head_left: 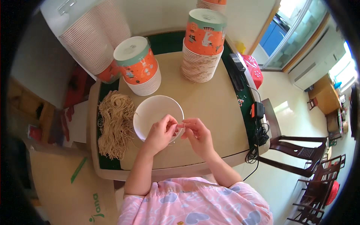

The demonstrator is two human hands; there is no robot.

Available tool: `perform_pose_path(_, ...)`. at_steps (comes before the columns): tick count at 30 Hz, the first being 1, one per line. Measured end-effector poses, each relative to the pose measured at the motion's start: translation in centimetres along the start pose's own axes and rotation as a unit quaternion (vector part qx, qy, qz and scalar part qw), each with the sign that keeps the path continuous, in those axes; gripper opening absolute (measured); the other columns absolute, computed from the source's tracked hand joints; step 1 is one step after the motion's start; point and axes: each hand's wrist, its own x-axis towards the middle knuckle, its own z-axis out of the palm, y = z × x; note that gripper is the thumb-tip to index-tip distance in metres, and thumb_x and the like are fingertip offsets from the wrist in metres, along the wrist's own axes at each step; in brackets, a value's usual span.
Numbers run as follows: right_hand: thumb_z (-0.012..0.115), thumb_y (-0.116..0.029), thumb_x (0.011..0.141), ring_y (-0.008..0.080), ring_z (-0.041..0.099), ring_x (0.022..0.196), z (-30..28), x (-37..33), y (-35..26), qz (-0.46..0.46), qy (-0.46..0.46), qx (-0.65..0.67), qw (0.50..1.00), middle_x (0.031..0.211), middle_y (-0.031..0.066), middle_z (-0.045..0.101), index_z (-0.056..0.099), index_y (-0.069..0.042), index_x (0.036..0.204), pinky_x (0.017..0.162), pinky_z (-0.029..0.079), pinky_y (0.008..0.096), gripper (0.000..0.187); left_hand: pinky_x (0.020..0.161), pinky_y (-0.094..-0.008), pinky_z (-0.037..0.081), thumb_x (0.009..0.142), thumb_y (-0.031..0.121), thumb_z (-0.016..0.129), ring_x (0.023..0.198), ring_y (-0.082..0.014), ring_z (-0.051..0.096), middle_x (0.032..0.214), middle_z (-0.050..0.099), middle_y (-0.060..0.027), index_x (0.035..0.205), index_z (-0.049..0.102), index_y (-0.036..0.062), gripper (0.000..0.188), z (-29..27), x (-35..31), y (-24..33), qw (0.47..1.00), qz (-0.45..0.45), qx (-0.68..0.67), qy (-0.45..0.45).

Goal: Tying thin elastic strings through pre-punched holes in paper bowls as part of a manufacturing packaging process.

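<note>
Over the near right rim of a white round paper bucket (150, 112), my two hands meet with their fingertips close together. My left hand (162, 134) is closed in a pinch of thumb and forefinger. Facing it, my right hand (199, 138) also pinches, its fingers bent toward the left fingertips. Whatever lies between them is thin and pale, too small to make out. To the left of the bucket lies a loose heap of beige string (115, 125), with a strand reaching the bucket's side.
Behind the bucket stand a stack of orange and green paper buckets (139, 67) and a taller stack (204, 41). More stacked buckets (88, 41) lean at the far left. Black cables (258, 135) and an orange-black plug (257, 110) run along the table's right edge, beside a dark chair (300, 152).
</note>
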Motion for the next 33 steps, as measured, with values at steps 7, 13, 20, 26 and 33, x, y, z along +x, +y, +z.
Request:
perform_pose_path(7, 0.057, 0.010, 0.083, 0.0093, 0.058, 0.066, 1.5, 1.2, -1.1, -0.068, 0.019, -0.247, 0.966, 0.094, 0.0051, 0.065, 0.055, -0.003, 0.115, 0.062, 0.051, 0.0236, 0.034, 0.058, -0.0292, 0.052, 0.093, 0.005, 0.053, 0.067, -0.0124, 0.061, 0.073, 0.059, -0.0052, 0.096, 0.048, -0.0003, 0.008, 0.1, -0.2, -1.0, 0.995, 0.007, -0.095, -0.021)
perform_pose_path(13, 0.062, 0.005, 0.083, 0.0118, 0.062, 0.068, 1.4, 1.5, -1.0, -0.057, 0.004, -0.295, 0.954, 0.089, 0.0078, 0.064, 0.056, -0.007, 0.116, 0.060, 0.049, 0.0251, 0.036, 0.053, -0.0248, 0.043, 0.091, 0.008, 0.058, 0.058, -0.0066, 0.050, 0.069, 0.053, -0.0020, 0.103, 0.050, 0.0013, 0.016, 0.0, -0.4, -0.7, 0.982, -0.024, -0.182, -0.035)
perform_pose_path(20, 0.062, 0.010, 0.083, 0.0102, 0.062, 0.078, 0.5, 1.4, -1.1, -0.040, 0.016, -0.152, 0.987, 0.088, 0.0039, 0.063, 0.054, 0.000, 0.113, 0.069, 0.051, 0.0219, 0.033, 0.052, -0.0228, 0.035, 0.080, 0.008, 0.071, 0.056, -0.0033, 0.040, 0.061, 0.045, 0.0066, 0.100, 0.063, 0.0033, 0.022, -0.2, -0.9, -0.7, 0.998, 0.032, -0.048, 0.001)
perform_pose_path(26, 0.064, 0.010, 0.081, 0.0118, 0.064, 0.077, 0.5, 2.0, -1.6, -0.054, 0.046, -0.104, 0.992, 0.087, 0.0070, 0.067, 0.057, 0.001, 0.107, 0.068, 0.052, 0.0227, 0.029, 0.048, -0.0238, 0.033, 0.079, 0.011, 0.072, 0.052, -0.0027, 0.037, 0.054, 0.046, 0.0065, 0.083, 0.069, 0.0025, 0.009, 0.6, -0.7, -0.3, 0.996, 0.060, -0.008, 0.073)
perform_pose_path(33, 0.067, 0.007, 0.080, 0.0140, 0.062, 0.082, -1.7, 3.7, -4.8, -0.089, 0.016, -0.142, 0.986, 0.091, 0.0060, 0.065, 0.061, 0.000, 0.106, 0.075, 0.051, 0.0254, 0.027, 0.049, -0.0241, 0.036, 0.081, 0.016, 0.070, 0.052, -0.0041, 0.040, 0.055, 0.047, 0.0033, 0.083, 0.068, 0.0019, 0.014, 0.6, -0.7, -0.4, 0.997, 0.022, -0.035, 0.066)
